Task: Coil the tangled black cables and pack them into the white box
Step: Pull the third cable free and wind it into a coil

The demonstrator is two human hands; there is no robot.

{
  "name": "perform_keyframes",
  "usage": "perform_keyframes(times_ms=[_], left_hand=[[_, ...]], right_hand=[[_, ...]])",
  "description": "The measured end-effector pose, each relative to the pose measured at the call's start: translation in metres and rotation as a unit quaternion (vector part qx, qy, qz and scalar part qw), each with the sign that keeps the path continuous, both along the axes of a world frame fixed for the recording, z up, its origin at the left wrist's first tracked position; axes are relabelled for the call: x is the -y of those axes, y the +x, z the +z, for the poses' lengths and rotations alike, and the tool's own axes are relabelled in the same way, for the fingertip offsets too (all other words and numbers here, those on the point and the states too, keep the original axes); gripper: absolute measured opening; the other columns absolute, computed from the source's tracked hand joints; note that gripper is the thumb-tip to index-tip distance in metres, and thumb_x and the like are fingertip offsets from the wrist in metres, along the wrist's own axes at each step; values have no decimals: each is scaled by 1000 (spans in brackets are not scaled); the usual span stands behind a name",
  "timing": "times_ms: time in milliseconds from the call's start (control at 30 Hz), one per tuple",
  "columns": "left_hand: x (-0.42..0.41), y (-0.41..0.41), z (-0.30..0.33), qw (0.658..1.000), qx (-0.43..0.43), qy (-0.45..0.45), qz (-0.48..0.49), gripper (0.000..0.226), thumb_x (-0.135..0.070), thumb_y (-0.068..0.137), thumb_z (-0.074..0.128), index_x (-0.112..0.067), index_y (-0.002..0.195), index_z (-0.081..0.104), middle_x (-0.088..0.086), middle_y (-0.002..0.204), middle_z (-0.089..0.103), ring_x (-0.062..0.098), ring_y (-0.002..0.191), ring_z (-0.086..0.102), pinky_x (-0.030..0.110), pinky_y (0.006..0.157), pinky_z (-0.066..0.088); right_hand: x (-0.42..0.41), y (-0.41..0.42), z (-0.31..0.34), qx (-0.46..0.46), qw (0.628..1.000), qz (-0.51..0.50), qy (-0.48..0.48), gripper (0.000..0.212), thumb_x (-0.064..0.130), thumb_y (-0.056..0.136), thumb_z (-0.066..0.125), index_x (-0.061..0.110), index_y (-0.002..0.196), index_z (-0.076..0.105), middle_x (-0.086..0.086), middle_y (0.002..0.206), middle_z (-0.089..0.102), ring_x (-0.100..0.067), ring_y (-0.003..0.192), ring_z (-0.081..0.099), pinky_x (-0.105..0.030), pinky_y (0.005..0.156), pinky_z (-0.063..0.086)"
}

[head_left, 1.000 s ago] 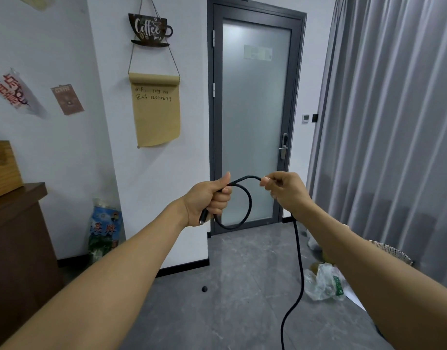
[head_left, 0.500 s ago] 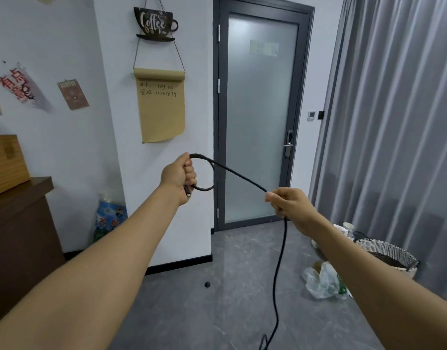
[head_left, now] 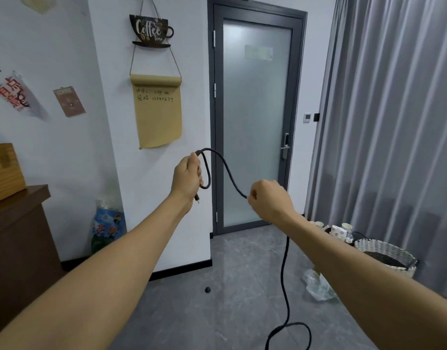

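While both my arms reach out in front of me at chest height, my left hand point(head_left: 187, 176) is curled into a fist round one end of the black cable point(head_left: 228, 175), fingers pressed together, with a small loop standing out from the fist toward the door and the metal plug tip point(head_left: 197, 199) poking out below the heel of the hand.

Item, cable: leaves the top of my left fist, arches up and over, then sags down to my right hand point(head_left: 269, 199). Below that hand it drops past my right forearm to the grey floor point(head_left: 182, 314), where it bends into a loose loop near the bottom edge of the view.

Item, right hand: thumb and forefinger pinch the cable where it arrives from the left; the other fingers are curled in. The two hands are apart, joined only by the slack span of cable.

Item, white box: not in view.

Item, surroundings. Frosted glass door point(head_left: 255, 117) in a dark frame straight ahead, with a handle on its right side. Coffee-cup sign point(head_left: 150, 30) hung on the wall, a brown paper roll point(head_left: 158, 112) with handwriting hanging beneath it. Grey curtain point(head_left: 394, 109) covering the right side. Woven basket point(head_left: 386, 256) on the floor by the curtain, paper cups point(head_left: 338, 228) just behind it, a crumpled clear plastic bag point(head_left: 318, 286) near it. Dark wooden cabinet point(head_left: 18, 243) at left with a wooden box point(head_left: 4, 170) on top. Blue printed bag point(head_left: 105, 226) standing against the wall. Small black object point(head_left: 207, 289) on the floor by the wall's base; I cannot tell what it is.
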State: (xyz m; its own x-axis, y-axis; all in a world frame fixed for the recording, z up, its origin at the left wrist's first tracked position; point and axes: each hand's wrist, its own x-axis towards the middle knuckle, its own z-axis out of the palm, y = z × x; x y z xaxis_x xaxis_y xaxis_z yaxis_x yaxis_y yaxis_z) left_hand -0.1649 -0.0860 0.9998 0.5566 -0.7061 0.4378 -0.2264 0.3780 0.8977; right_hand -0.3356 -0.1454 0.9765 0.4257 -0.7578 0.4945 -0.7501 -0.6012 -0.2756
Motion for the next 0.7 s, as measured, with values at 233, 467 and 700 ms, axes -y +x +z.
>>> perform_keyframes(times_ms=[233, 467, 700], left_hand=[[1, -22, -4, 985, 166, 20, -33, 35, -28, 103, 28, -15, 72, 37, -1, 62, 41, 11, 55, 37, 25, 59, 38], [-5, -37, -2, 950, 279, 99, -102, 36, -26, 103, 30, -17, 72, 45, 1, 63, 54, 8, 52, 51, 9, 50, 39], [-10, -38, 4, 919, 207, 210, -261, 44, -31, 104, 29, -17, 64, 40, -6, 50, 30, 8, 45, 23, 17, 45, 24]], right_hand=[[-11, 6, 24, -136, 978, 159, 16, 23, 6, 85, 51, 8, 96, 71, -7, 98, 69, -26, 88, 63, -39, 81, 54], [-22, -5, 52, -63, 972, 227, 11, 12, 16, 83, 68, 7, 89, 73, 0, 79, 63, -5, 64, 52, -9, 63, 40], [-16, -17, 53, 94, 974, 161, 128, 36, 28, 63, 85, 10, 66, 54, -2, 55, 56, -8, 42, 47, -22, 49, 44]])
